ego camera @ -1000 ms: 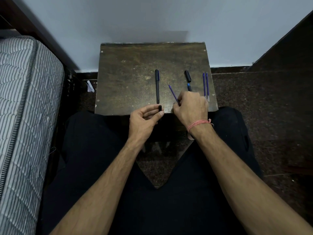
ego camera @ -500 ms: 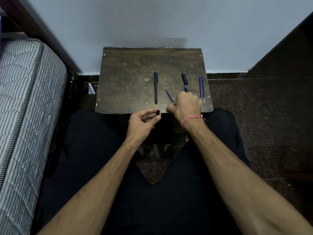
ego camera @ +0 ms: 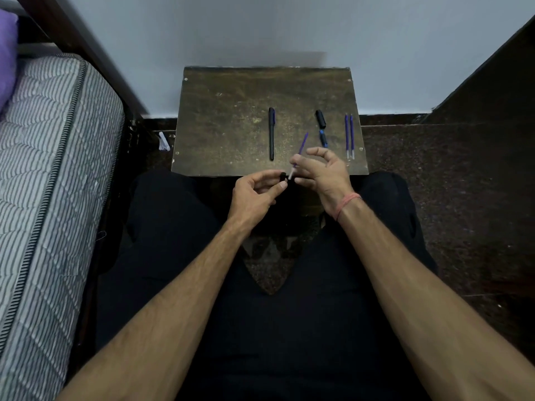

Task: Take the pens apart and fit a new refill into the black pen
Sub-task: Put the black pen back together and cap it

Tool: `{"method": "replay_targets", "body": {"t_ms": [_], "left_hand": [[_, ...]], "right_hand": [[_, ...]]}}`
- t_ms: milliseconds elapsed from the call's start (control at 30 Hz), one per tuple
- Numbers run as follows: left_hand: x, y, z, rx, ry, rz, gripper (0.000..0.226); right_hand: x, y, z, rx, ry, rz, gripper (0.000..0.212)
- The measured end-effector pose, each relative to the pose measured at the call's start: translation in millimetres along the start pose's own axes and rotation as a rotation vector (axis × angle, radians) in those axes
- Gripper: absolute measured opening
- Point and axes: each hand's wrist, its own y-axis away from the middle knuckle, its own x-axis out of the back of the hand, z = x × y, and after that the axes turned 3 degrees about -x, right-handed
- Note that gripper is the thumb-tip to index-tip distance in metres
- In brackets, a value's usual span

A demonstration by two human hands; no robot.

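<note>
Inspector: Over the near edge of the tabletop (ego camera: 225, 117), the left hand (ego camera: 254, 195) pinches a small black tip piece (ego camera: 282, 176); the right hand (ego camera: 324, 172) pinches a blue refill (ego camera: 299, 150), its pale end touching that piece, likely to seat it.

Clerk: Where is the black pen?

Inspector: The black pen (ego camera: 271, 134) lies just beyond both hands. Right of it lie a cap (ego camera: 320, 119), a blue-banded barrel piece (ego camera: 323, 139) and two spare refills (ego camera: 349, 136).

Clerk: Obstructions?

Inspector: None between the hands; a mattress (ego camera: 52, 169) stands well left
</note>
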Motion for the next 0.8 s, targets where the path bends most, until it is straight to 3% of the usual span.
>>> {"method": "replay_targets", "body": {"t_ms": [100, 333, 633, 800], "left_hand": [[-1.5, 2.4, 0.5, -0.008, -0.008, -0.027, 0.030], [-2.3, 4.8, 3.9, -0.022, 0.003, -0.027, 0.028], [2.1, -2.8, 1.3, -0.041, -0.017, -0.032, 0.031], [0.9, -8.4, -3.9, -0.046, 0.000, -0.001, 0.029]], "right_hand": [[1.9, 0.9, 1.7, 0.029, -0.089, -0.010, 0.039], [-2.9, -1.2, 2.7, 0.119, -0.049, -0.010, 0.025], [-6.4, -3.0, 1.4, 0.104, 0.025, -0.084, 0.023], [-7.7, -5.4, 5.0, 0.139, 0.319, -0.113, 0.022]]}}
